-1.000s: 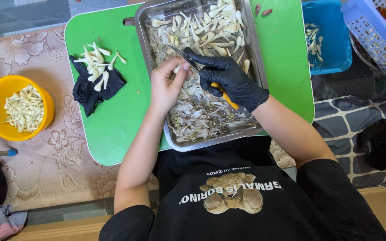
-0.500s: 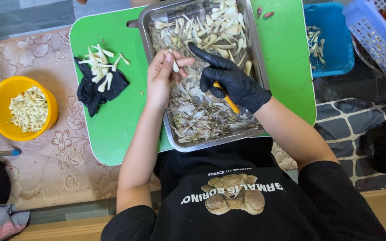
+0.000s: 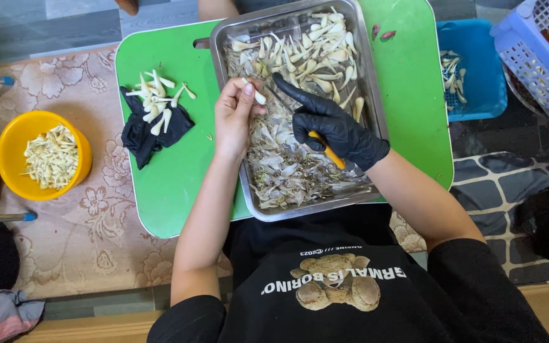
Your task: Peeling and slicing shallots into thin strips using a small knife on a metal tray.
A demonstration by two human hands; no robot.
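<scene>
— Garlic clove [image 3: 257, 95] pinched at the fingertips of the bare left hand [image 3: 236, 117], held just above the steel tray [image 3: 370, 95], near its middle.

— And the right?

— Black-gloved right hand [image 3: 332, 127] wrapped round a small knife with an orange handle [image 3: 326, 151], forefinger stretched along the top toward the clove. Blade mostly hidden under that finger; tip seems to sit right by the clove, though contact hard to confirm.

— Hands close, then.

— Nearly touching, both over the tray. Left closed on the clove, right closed on the knife.

— Below them?

— Papery garlic skins [image 3: 287, 171] heaped in the near half of the tray, unpeeled cloves [image 3: 316, 63] piled in the far half. Tray resting on a green board [image 3: 173, 190], partly over the lap.

— Further out?

— On the board's left, a black cloth [image 3: 144, 136] with a few peeled cloves [image 3: 157, 101] on top. Beyond that, a yellow bowl [image 3: 7, 136] of peeled pieces on a floral mat. To the right, a blue tub [image 3: 484, 70] and a lilac basket [image 3: 528, 57], each with some cloves.

— Likely trouble from here?

— Bare thumb and fingertips right beside the blade, so a slip off the slick clove could probably nick them. Small clove, light pinch: easily dropped into the skins and lost among them. Tray near the board's front edge, so a hard press downward might tip it toward the lap.
</scene>
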